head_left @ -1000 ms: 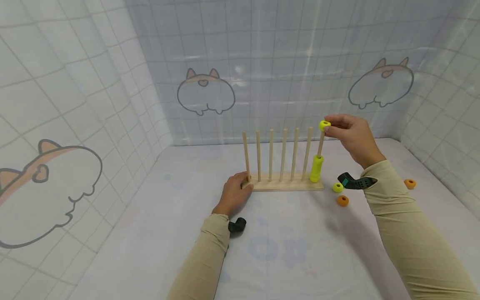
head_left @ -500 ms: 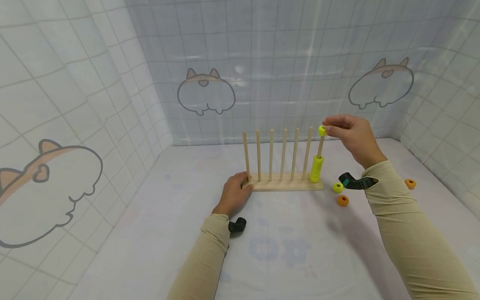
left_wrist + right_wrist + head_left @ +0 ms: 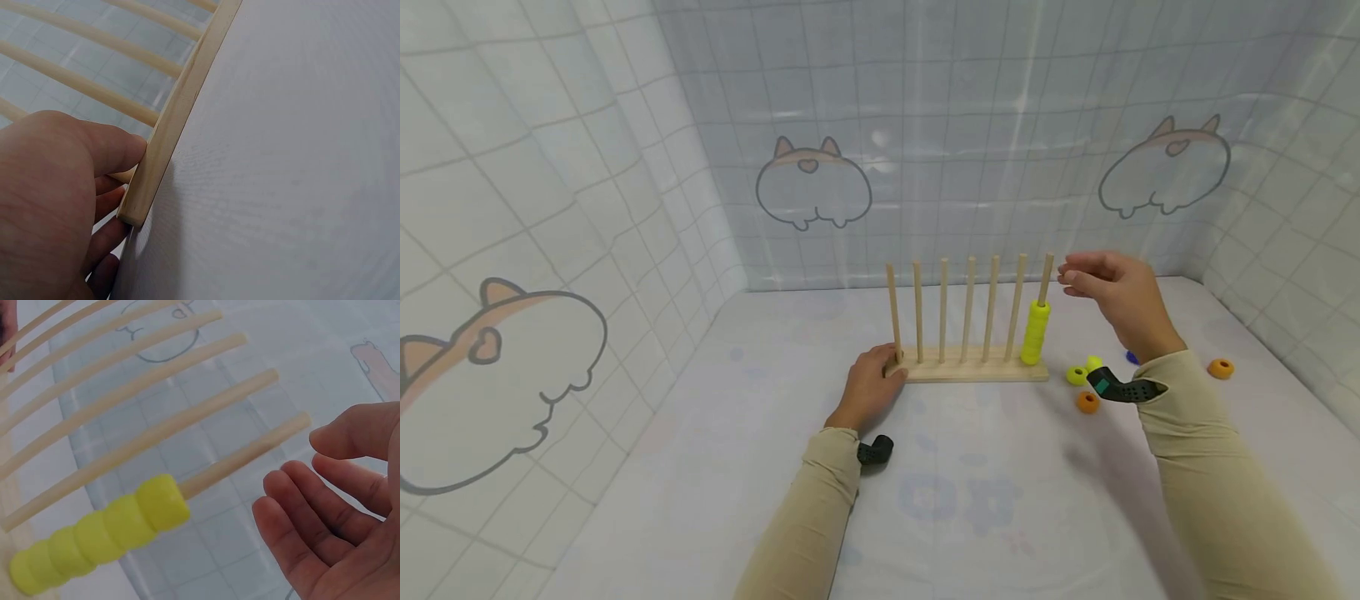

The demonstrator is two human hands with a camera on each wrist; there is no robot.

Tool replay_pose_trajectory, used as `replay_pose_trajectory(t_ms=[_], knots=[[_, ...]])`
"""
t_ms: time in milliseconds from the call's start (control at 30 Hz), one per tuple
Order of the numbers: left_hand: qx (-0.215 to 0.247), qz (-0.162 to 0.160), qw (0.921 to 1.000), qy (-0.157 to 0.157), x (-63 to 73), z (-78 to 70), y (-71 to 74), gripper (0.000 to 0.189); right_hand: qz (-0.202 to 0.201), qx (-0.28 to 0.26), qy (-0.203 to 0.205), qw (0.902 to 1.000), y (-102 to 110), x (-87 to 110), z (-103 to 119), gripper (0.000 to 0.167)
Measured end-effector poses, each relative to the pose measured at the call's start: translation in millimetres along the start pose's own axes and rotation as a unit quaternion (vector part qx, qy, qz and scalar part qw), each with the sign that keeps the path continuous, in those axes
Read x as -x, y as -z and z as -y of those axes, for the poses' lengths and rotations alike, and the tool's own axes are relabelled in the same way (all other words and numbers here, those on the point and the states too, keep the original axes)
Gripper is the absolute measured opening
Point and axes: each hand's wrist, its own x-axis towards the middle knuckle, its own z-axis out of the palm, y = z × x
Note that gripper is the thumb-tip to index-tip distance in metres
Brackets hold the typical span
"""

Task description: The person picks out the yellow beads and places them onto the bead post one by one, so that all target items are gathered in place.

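A wooden peg stand point(image 3: 970, 374) with a row of upright pegs stands on the table. Its far-right peg point(image 3: 244, 456) carries a stack of yellow beads point(image 3: 1035, 333), and the peg's upper part is bare above them. At the stand's left end, my left hand point(image 3: 870, 385) grips the base, thumb against the front edge point(image 3: 153, 147) and fingers behind. My right hand point(image 3: 1123, 296) is just right of the far-right peg's top, apart from it. Its fingers point(image 3: 300, 519) are loosely bent, thumb separated, and nothing lies between them.
Right of the stand lie two loose yellow beads, one a ring-like yellow bead point(image 3: 1077, 376), and an orange bead point(image 3: 1087, 402). Farther right sits another orange bead point(image 3: 1221, 368). A blue bead point(image 3: 1132, 357) shows partly behind the right wrist. A tile-patterned curtain point(image 3: 955, 167) rises behind.
My right hand has let go of a yellow bead, which now tops the stack on the far-right peg. That hand has shifted right and slightly down. The left hand stays put.
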Motion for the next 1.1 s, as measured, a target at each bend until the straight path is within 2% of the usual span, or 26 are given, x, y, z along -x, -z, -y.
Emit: replay_pose_trajectory(t_ms=[167,400,600,733,967,1100], knots=[[0.000,0.000,1.0000,0.002,0.0,1.2,-1.3,0.045,-0.018,0.008,0.001,0.9998,1.3,9.2,-15.8,0.040],[-0.001,0.002,1.0000,0.006,0.1,2.0,-2.2,0.046,-0.028,0.019,-0.047,0.9983,8.6,21.2,-40.8,0.043],[-0.001,0.001,1.0000,0.004,-0.2,2.8,-1.7,0.047,-0.028,0.009,-0.064,0.9975,13.8,26.5,-60.8,0.044],[0.004,0.002,1.0000,0.005,-1.2,2.5,-1.8,0.046,-0.030,0.005,-0.079,0.9964,18.5,30.3,-68.6,0.046],[0.003,0.000,1.0000,0.006,-1.3,3.0,-2.7,0.045,-0.031,0.041,-0.123,0.9911,27.8,37.2,-82.3,0.054],[0.003,0.001,1.0000,0.005,0.1,2.1,-0.5,0.045,-0.024,0.038,-0.137,0.9895,29.2,38.1,-89.1,0.054]])
